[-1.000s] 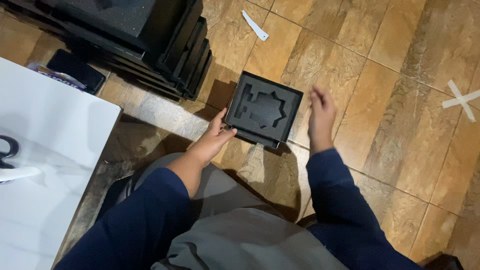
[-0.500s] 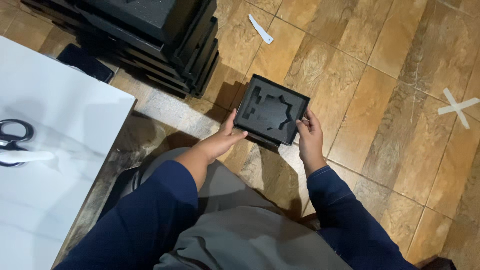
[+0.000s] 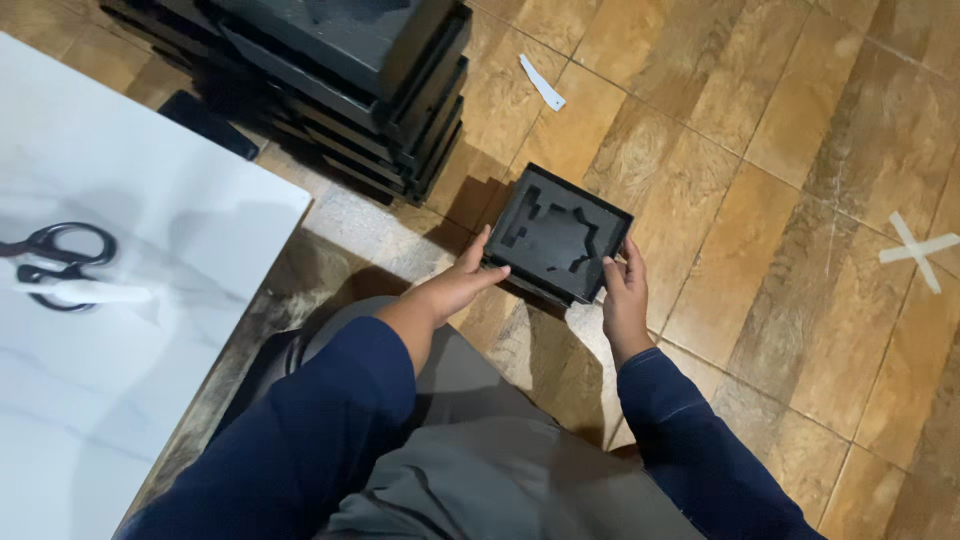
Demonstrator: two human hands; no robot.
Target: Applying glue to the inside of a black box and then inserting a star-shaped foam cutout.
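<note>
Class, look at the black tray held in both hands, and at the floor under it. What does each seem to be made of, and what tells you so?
Black tray: probably dense foam in a rigid frame, matt; the shaped cut-outs have soft edges and give no shine. Floor: glossy tiles with a brown wood or stone pattern; straight joints and light reflections suggest glazed ceramic, though that is uncertain. The left hand and right hand grip the tray's near edge.

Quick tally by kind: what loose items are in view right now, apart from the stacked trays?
Black foam tray, held by left hand and right hand: 1
Black scissors on white table: 1
White tape strip on floor: 1
White tape cross: 1
Total: 4
</note>
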